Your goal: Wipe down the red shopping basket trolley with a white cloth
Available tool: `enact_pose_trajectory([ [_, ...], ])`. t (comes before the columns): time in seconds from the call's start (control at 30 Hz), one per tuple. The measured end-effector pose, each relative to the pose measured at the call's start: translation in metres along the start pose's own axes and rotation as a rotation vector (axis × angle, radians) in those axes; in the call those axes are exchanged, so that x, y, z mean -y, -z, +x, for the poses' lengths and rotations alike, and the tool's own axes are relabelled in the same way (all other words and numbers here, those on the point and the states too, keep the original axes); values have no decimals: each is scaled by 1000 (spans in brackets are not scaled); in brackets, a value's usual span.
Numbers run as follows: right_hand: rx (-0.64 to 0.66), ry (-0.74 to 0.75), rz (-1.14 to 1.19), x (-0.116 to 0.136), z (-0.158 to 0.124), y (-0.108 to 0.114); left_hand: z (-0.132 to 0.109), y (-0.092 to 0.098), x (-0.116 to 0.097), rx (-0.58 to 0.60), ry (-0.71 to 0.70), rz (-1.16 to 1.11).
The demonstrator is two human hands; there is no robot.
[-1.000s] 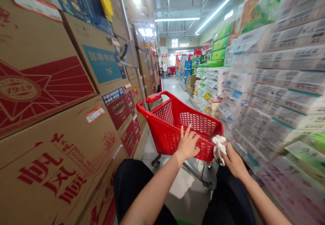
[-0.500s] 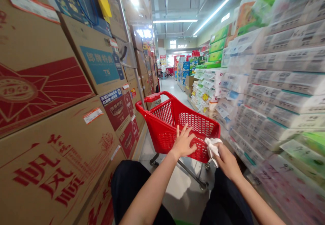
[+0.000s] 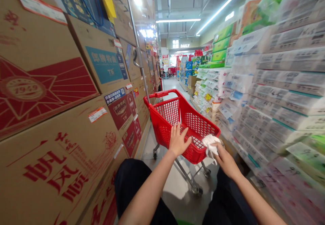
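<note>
A red shopping cart (image 3: 162,127) with perforated basket walls stands in front of me, between my legs and the aisle beyond. My left hand (image 3: 178,141) has its fingers spread at the cart's near side wall and holds nothing; whether the fingertips touch the wall I cannot tell. In my right hand (image 3: 226,160) is a crumpled white cloth (image 3: 211,143), pinched by the fingers at the basket's right end. The basket's inside shows no goods.
Cardboard boxes (image 3: 63,133) are stacked high along the left, beside a metal pole (image 3: 132,13). Wrapped packs (image 3: 286,83) are piled on the right. A person (image 3: 166,69) is far down the aisle. My dark-trousered knees flank the cart.
The cart has turned slightly and its handle end sits further right in view. My left hand has shifted a little left along the near wall. The cloth stays in my right hand.
</note>
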State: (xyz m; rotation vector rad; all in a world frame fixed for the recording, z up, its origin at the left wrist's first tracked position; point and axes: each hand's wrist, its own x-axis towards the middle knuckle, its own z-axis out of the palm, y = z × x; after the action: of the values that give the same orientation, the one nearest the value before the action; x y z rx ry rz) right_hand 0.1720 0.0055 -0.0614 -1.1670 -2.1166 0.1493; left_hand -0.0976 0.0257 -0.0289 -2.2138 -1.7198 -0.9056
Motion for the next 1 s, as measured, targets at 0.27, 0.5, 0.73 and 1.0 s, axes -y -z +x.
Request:
enact_pose_trajectory([
  [0.27, -34, 68, -142, 29, 8, -11, -8, -9, -37, 22, -100, -15],
  [0.5, -14, 166, -143, 20, 7, -25, -10, 0, -26, 29, -153, -87],
  [0.73, -50, 72, -172, -34, 25, -12, -8, -6, -28, 36, -134, -136],
  [1.0, -59, 182, -225, 10, 11, -23, -6, -2, -14, 66, -163, -170],
])
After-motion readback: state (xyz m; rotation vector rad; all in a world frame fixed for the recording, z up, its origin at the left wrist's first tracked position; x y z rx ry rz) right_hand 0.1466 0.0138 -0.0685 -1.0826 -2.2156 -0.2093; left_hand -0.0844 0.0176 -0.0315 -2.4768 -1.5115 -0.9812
